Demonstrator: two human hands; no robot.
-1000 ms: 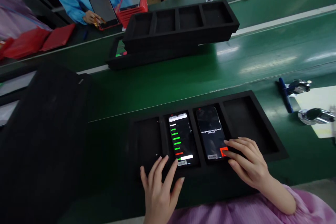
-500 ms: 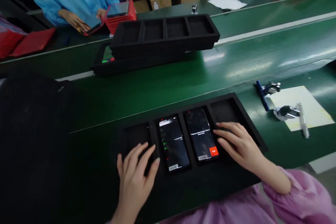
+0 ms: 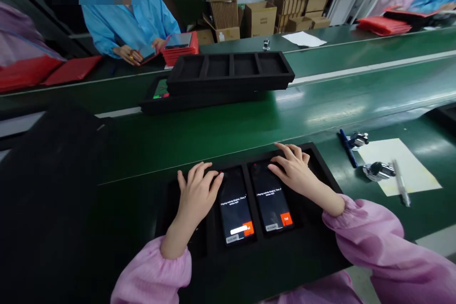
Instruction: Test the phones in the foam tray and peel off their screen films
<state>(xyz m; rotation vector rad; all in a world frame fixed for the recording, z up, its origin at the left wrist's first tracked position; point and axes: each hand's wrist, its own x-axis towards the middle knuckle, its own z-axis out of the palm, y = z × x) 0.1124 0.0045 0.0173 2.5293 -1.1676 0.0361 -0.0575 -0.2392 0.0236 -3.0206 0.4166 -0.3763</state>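
A black foam tray point(image 3: 322, 171) with several slots lies in front of me on the green bench. Two phones lie in its middle slots, the left phone point(image 3: 235, 212) and the right phone point(image 3: 271, 202), both lit with white text and a red button. My left hand point(image 3: 197, 193) rests with fingers spread over the far end of the left phone and the slot beside it. My right hand point(image 3: 292, 169) lies flat, fingers spread, over the far end of the right phone. Neither hand grips anything.
A stack of black foam trays point(image 3: 228, 75) sits on the green conveyor belt point(image 3: 356, 95). A blue pen point(image 3: 346, 147), metal clips point(image 3: 376, 170) and white paper point(image 3: 406, 164) lie to the right. A large black shape point(image 3: 46, 199) fills the left. A person in blue point(image 3: 131, 23) handles phones beyond, near red pouches point(image 3: 73, 69).
Both hands slid from the near ends of the phones to their far ends. The left phone's screen changed from a green list to white text with a red button. The camera tilted up.
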